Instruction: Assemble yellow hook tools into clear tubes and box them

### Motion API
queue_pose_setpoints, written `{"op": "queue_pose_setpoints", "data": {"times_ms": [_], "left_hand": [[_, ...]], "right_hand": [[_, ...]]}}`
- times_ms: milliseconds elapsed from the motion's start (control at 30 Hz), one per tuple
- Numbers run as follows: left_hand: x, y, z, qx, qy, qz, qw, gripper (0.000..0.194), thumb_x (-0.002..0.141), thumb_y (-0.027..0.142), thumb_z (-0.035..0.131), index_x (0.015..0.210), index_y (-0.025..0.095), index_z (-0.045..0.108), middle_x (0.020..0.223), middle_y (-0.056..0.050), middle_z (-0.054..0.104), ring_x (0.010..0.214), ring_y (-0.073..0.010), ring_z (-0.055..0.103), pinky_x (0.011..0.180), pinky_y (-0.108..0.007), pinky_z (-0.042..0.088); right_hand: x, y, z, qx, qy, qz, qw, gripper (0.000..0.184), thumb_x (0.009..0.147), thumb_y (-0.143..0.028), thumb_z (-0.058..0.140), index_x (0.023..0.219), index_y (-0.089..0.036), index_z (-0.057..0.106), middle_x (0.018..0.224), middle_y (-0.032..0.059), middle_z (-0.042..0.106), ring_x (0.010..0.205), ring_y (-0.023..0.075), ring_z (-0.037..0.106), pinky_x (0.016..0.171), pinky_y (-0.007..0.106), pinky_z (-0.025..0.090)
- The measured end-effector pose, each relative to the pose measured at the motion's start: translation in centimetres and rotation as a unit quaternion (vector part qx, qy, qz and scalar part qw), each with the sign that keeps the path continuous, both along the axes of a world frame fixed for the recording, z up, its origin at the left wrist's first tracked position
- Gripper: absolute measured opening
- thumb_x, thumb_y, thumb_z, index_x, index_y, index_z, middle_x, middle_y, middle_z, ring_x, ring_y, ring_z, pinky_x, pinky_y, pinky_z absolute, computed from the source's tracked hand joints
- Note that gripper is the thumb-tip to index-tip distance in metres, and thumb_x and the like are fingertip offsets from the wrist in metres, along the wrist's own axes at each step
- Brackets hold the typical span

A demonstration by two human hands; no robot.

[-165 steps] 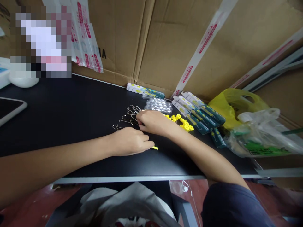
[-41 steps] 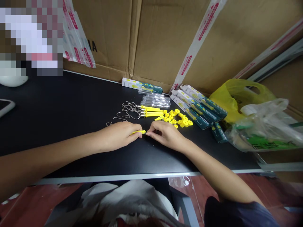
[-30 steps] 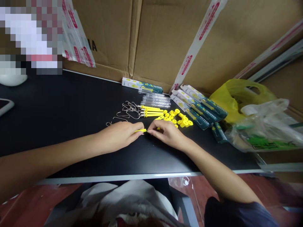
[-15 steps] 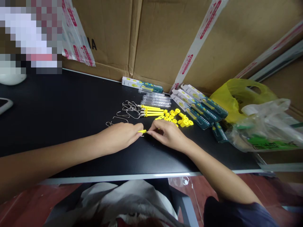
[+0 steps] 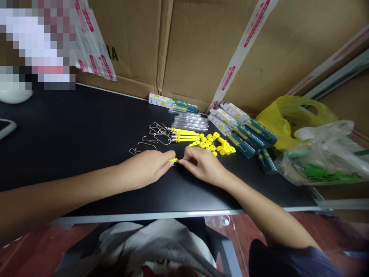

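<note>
Head view showed us with both hands close together over the near middle of the black tabletop (image 5: 95, 134). Our left hand (image 5: 152, 165) was closed, thumb against forefinger, around a small yellow piece (image 5: 173, 160), whose end poked out to the right. Our right hand (image 5: 203, 165) was just beside that end, thumb and forefinger brought near each other at the tips; we could not tell whether they had met or had hold of something small. Beyond our hands we had several yellow rods (image 5: 188, 137) lying side by side, their metal ends toward a tangle of wire hooks (image 5: 157, 129) on the left. Loose yellow caps (image 5: 221, 141) lay in a cluster past our right hand, near the rods' other ends. Behind the rods we saw clear tubes (image 5: 190, 122), then a printed box (image 5: 173, 103) by the large cardboard (image 5: 198, 50). To the right we had more printed boxes (image 5: 239, 129) lying at a slant, near a yellow plastic bag (image 5: 272, 117) and a clear plastic bag (image 5: 325, 150).
</note>
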State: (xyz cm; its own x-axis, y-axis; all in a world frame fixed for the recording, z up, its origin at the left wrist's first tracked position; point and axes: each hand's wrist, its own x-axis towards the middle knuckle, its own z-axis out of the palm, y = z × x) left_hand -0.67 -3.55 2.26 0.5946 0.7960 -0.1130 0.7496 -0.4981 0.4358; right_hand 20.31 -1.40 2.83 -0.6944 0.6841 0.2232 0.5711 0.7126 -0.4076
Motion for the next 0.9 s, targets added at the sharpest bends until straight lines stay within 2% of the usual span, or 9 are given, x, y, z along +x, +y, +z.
{"op": "queue_pose_setpoints", "data": {"times_ms": [200,333,533,700,900], "left_hand": [[-0.2,-0.1,0.7,-0.066,-0.084,0.022,0.994,0.020,0.096,0.031,0.032,0.092,0.021,0.049,0.074,0.000,0.058,0.069,-0.0172,0.055,0.064,-0.028,0.036],[-0.2,-0.1,1.2,-0.099,-0.101,0.019,0.990,0.019,0.095,0.029,0.033,0.085,0.021,0.047,0.063,0.004,0.053,0.061,-0.0149,0.051,0.060,-0.026,0.035],[-0.1,0.1,1.3,-0.110,-0.114,0.014,0.987,0.019,0.094,0.029,0.035,0.079,0.021,0.044,0.060,0.005,0.051,0.056,-0.0127,0.049,0.056,-0.024,0.034],[-0.2,0.1,1.1,-0.100,-0.099,0.012,0.990,0.018,0.094,0.029,0.037,0.078,0.022,0.042,0.059,0.005,0.050,0.053,-0.0123,0.047,0.053,-0.024,0.031],[0.0,-0.1,0.4,-0.018,-0.020,0.012,1.000,0.018,0.095,0.030,0.033,0.085,0.022,0.046,0.070,-0.002,0.058,0.062,-0.0184,0.055,0.056,-0.028,0.032]], "right_hand": [[0.1,0.1,-0.1,-0.022,0.014,-0.006,1.000,0.023,0.091,-0.029,0.057,0.073,-0.019,0.047,0.063,-0.0033,0.052,0.057,0.0100,0.047,0.055,0.022,0.031],[0.1,0.2,-0.2,-0.011,0.018,0.000,1.000,0.024,0.091,-0.029,0.058,0.072,-0.019,0.046,0.063,-0.0033,0.051,0.056,0.0098,0.046,0.055,0.022,0.031],[0.0,0.0,-0.3,0.017,0.012,0.011,1.000,0.024,0.092,-0.028,0.056,0.072,-0.020,0.046,0.064,-0.0027,0.051,0.058,0.0107,0.046,0.056,0.022,0.031],[-0.1,-0.1,-0.4,0.019,0.013,0.020,1.000,0.025,0.092,-0.027,0.057,0.071,-0.020,0.045,0.064,-0.0026,0.050,0.058,0.0107,0.046,0.056,0.022,0.031],[-0.3,-0.3,-0.5,0.046,-0.005,0.020,0.999,0.023,0.093,-0.027,0.056,0.073,-0.020,0.047,0.066,-0.0016,0.052,0.061,0.0117,0.048,0.057,0.023,0.033]]}}
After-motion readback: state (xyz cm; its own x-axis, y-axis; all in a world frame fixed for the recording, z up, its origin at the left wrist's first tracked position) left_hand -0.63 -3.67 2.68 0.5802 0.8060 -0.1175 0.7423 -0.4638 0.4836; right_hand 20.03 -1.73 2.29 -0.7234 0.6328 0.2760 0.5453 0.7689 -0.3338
